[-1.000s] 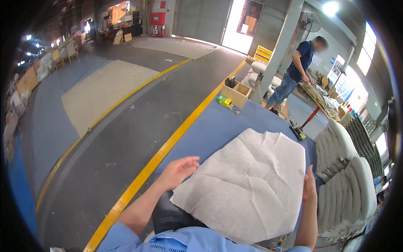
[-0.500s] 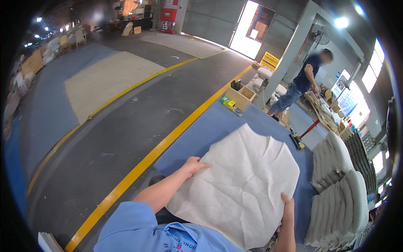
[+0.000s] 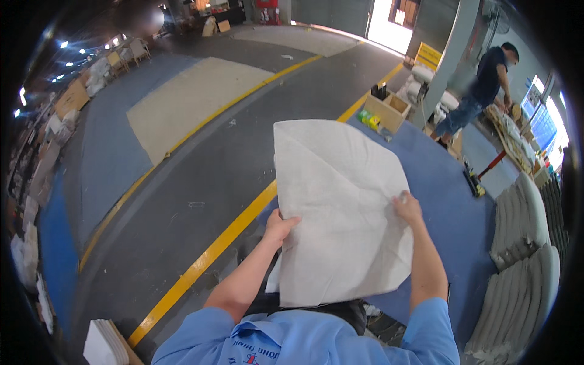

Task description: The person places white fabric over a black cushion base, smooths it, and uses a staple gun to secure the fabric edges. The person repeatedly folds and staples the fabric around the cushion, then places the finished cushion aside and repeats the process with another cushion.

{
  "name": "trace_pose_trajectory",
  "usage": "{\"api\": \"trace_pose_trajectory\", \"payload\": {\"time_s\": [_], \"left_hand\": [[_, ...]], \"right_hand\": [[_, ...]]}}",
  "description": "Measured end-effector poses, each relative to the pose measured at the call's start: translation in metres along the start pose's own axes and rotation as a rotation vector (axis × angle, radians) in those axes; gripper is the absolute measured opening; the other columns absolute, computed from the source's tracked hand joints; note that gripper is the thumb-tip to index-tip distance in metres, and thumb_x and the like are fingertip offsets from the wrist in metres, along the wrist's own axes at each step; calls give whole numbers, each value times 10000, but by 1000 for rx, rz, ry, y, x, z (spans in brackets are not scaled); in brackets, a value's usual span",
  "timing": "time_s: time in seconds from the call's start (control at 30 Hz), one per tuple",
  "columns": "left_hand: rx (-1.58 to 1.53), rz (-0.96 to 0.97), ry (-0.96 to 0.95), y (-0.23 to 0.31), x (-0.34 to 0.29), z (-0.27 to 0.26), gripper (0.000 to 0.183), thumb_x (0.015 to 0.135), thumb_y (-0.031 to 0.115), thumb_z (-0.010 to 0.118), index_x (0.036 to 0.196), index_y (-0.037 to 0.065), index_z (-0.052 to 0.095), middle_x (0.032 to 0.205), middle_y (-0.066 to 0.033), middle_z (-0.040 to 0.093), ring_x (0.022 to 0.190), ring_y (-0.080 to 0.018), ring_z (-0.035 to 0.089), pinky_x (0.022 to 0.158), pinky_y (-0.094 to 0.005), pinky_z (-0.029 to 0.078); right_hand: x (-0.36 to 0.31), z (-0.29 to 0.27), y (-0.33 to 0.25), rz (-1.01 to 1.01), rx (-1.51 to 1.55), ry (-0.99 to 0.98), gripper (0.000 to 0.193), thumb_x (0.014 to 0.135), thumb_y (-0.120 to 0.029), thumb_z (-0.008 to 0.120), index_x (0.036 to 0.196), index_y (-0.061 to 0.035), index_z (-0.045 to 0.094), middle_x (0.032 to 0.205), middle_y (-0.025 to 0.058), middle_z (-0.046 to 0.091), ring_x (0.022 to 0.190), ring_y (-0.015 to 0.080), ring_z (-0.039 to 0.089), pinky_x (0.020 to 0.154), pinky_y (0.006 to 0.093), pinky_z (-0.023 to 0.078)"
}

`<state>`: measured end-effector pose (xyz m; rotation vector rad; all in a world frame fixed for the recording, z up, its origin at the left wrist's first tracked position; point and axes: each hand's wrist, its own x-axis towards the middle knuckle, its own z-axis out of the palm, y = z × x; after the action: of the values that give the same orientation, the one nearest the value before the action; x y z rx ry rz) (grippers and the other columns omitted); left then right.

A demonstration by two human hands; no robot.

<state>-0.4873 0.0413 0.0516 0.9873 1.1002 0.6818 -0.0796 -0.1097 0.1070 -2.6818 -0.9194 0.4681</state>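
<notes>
A large off-white piece of fabric point(image 3: 340, 207), creased and rounded along its far right edge, is held up in front of my body. My left hand point(image 3: 282, 229) grips its left side, the thumb lying on top and the fingers out of sight underneath. On the opposite edge my right hand point(image 3: 408, 207) pinches the cloth, its fingertips over the surface. A loose flap hangs below my left hand. Beneath the fabric is a blue work surface point(image 3: 450, 237), partly hidden by it.
At the blue surface's far end stands a wooden box point(image 3: 387, 112) with green-yellow packets beside it. A black-and-yellow tool point(image 3: 474, 181) lies at the right edge, near stacked pale cushions point(image 3: 517, 280). Another person point(image 3: 486, 82) stands at a cluttered bench.
The fabric has turned and flattened somewhat, with its pointed corner now at the far left. My right hand has moved up along its edge. The view has shifted leftward.
</notes>
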Motion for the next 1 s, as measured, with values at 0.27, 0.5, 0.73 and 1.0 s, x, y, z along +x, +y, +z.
{"api": "trace_pose_trajectory", "payload": {"time_s": [0.27, 0.5, 0.73, 1.0], "left_hand": [[136, -247, -161, -20, 28, -37, 773, 886, 217, 855, 1514, -12, 466, 1370, -204, 654, 1189, -303, 674, 979, -438, 547], [37, -222, -84, -12, 56, -68, 608, 936, 315, 818, 1412, 51, 547, 1135, -89, 707, 933, -193, 688, 850, -360, 542], [-108, -217, -182, -14, 79, -82, 353, 937, 306, 819, 1134, 66, 652, 995, -53, 719, 834, -162, 687, 732, -334, 543], [-113, -243, -276, -17, 97, -54, 507, 962, 342, 796, 1340, 38, 647, 1195, -97, 746, 1044, -239, 720, 850, -400, 570]], "right_hand": [[-124, 126, -53, -526, -122, 70, 974, 876, -621, 723, 1666, -201, 338, 1711, 281, 223, 1585, 506, 166, 1195, 763, 169], [-228, 166, -141, -1018, -28, -124, 920, 764, -561, 832, 1549, -193, 525, 1689, 243, 281, 1573, 496, 215, 1182, 783, 171], [-259, 191, -182, -1293, -717, -302, 414, 953, -388, 660, 1247, -122, 779, 1679, 199, 369, 1596, 449, 196, 1218, 758, 135], [-241, 212, -164, -1361, -946, -519, 368, 996, -320, 566, 1187, -118, 808, 1605, 178, 498, 1581, 394, 288, 1307, 590, 98]]}}
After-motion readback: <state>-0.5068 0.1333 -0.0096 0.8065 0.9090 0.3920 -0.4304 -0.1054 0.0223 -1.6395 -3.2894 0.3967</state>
